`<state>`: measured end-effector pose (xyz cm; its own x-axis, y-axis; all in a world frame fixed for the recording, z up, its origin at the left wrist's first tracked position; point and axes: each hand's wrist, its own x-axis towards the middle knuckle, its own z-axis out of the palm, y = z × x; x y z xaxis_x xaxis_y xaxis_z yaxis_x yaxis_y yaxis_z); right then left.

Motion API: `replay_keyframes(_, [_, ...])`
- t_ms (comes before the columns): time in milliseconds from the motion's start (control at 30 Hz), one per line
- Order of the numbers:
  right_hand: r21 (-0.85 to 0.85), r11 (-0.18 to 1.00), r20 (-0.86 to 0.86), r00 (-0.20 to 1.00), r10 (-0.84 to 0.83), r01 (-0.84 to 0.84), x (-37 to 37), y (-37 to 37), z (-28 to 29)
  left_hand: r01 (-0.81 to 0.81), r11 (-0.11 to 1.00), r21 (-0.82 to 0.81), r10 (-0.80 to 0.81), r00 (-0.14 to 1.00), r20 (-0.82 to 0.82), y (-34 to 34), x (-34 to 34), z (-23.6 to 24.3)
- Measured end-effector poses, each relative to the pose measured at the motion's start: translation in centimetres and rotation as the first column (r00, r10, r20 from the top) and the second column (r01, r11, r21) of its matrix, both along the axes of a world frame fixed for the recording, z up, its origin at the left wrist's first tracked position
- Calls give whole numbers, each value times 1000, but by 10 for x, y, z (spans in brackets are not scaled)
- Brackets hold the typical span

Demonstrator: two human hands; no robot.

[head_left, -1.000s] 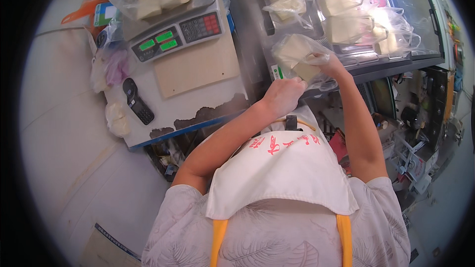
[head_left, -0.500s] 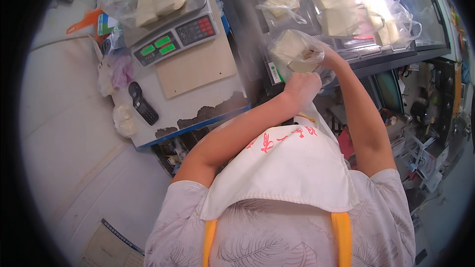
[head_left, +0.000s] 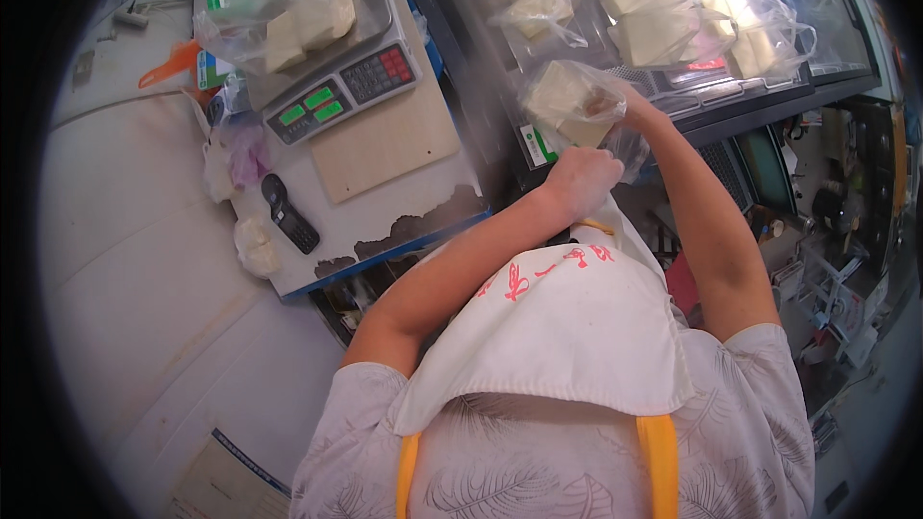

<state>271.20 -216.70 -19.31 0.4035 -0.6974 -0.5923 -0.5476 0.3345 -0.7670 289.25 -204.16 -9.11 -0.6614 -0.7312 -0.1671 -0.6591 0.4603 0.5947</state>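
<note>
In front of my apron is a clear plastic bag (head_left: 541, 96) with pale, cream-coloured blocks in it that look like tofu. My left hand (head_left: 585, 179) is closed in a fist at the bag's near side, gripping its plastic. On the right side of the bag, my right hand (head_left: 630, 108) is curled at the mouth, its fingers partly behind the film. Beyond them, more bagged pale blocks (head_left: 658, 34) lie on the display counter.
Left, a digital scale (head_left: 341, 86) carries another bag of pale blocks (head_left: 312, 19). A wooden board (head_left: 385, 154) lies before it. A black handheld terminal (head_left: 288, 216) rests near the worn table edge. Plastic bags (head_left: 240, 154) hang at the table's left side. A screen (head_left: 766, 168) stands at right.
The view has shifted slightly, so the table and scale sit a little differently. Both hands stay at the bag, with only small movement; the blocks inside show slightly more.
</note>
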Motion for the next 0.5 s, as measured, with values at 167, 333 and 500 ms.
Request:
replay_keyframes(167, [-241,935,-269,944,194,-260,1,-1,8,-22,999,-46,20,999,-44,-2,2,7])
replay_keyframes(333, [-508,775,-373,907,195,-376,-9,-3,22,-24,991,129,29,999,-34,-11,11,30])
replay_keyframes(500, [-49,849,-653,660,371,-526,2,-16,153,-202,947,251,275,912,-304,9,73,68])
